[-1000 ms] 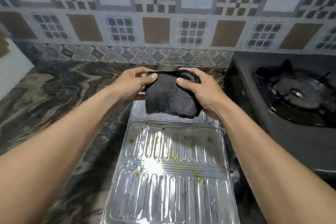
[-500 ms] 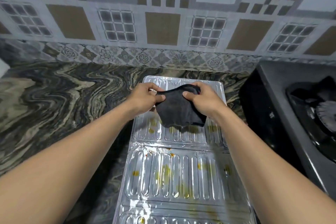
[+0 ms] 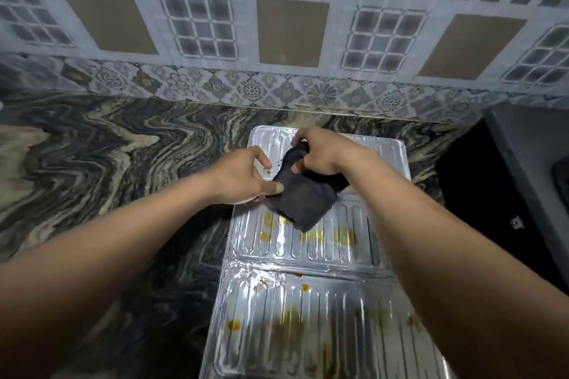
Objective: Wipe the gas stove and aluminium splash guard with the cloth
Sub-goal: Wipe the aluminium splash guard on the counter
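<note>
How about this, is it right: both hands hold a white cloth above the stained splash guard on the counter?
Not quite: the cloth is dark grey, not white. In the head view the left hand and right hand hold it above the stained splash guard on the counter.

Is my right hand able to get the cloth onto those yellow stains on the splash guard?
Probably yes: the right hand grips the cloth just above the yellow stains on the aluminium splash guard, with nothing between. The left hand pinches the cloth and may need to let go.
</note>
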Demonstrator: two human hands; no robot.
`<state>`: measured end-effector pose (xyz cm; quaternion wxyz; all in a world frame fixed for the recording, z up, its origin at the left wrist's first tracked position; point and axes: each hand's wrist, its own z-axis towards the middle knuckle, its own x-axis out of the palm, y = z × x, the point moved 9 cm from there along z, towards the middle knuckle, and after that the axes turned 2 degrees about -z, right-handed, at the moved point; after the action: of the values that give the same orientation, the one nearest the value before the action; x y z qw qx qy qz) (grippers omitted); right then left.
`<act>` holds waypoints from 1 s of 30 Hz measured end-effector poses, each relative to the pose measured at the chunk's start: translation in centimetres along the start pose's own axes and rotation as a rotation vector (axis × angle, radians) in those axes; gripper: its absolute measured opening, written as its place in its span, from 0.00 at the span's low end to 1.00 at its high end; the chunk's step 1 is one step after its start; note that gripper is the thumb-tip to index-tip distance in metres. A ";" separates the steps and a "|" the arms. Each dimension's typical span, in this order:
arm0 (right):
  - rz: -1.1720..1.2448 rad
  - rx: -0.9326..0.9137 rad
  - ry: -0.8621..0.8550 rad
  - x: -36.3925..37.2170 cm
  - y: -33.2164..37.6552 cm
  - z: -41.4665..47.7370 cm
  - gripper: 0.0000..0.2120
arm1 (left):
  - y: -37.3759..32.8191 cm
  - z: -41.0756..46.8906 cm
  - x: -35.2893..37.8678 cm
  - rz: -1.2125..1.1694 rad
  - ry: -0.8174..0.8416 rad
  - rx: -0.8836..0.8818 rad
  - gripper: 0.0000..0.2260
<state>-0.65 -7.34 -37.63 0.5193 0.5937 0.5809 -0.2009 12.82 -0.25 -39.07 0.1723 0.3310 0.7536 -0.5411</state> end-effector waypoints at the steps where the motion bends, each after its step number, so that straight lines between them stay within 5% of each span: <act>1: -0.011 -0.030 -0.058 -0.2 0.3 0.0 0.32 | -0.1 0.3 -0.6 0.090 -0.041 0.028 0.18; 4: -0.069 -0.130 -0.181 2.0 4.7 3.2 0.33 | 5.2 2.5 -5.2 0.324 -0.138 0.035 0.31; 7: -0.125 -0.123 -0.402 2.8 4.3 1.5 0.27 | 6.5 3.4 -5.1 0.572 0.024 0.063 0.49; 12: -0.171 -0.022 -0.235 8.2 2.4 0.6 0.34 | 6.9 4.9 -3.9 0.802 0.211 -0.006 0.62; 30: -0.247 -0.196 -0.216 9.6 4.0 3.7 0.30 | 7.6 5.8 -3.1 0.769 0.261 0.009 0.67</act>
<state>6.65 -5.00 -45.57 0.6054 0.4393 0.6072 -0.2681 19.66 -5.18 -44.54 0.2635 0.6557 0.5878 -0.3939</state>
